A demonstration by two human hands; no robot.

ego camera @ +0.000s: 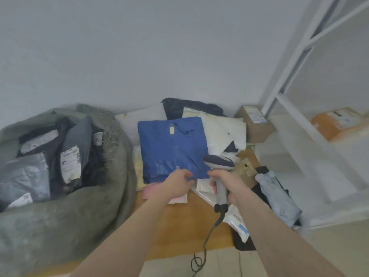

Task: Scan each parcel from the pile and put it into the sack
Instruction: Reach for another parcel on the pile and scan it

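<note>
A blue crinkled plastic mailer parcel (173, 148) is lying on top of the pile (216, 126) of parcels against the wall, with a small pale sticker near its far edge whose writing is too blurred to read. The left hand (176, 183) is pinching the parcel's near edge between thumb and fingers, while the right hand (226, 183) is gripping the handle of a grey handheld barcode scanner (219, 166), its dark head sitting over the parcel's near right corner and its black coiled cable (205, 242) trailing down to the floor. Under and around the blue parcel, white plastic mailers, a black one, a pale yellow one and a pink one are lying in a loose heap on a brown wooden board (179, 226). To the left, a large grey-green woven sack (60, 226) is standing open, holding dark grey and black plastic parcels with white shipping labels; one tag is showing what looks like "2023", the rest being illegible. A brown cardboard box (256, 124) with a white label is sitting beside the pile, near a white metal shelving frame (289, 66) that is carrying an orange-brown carton (337, 122). A folded light blue umbrella (279, 196) is lying to the right of the scanner hand.
</note>
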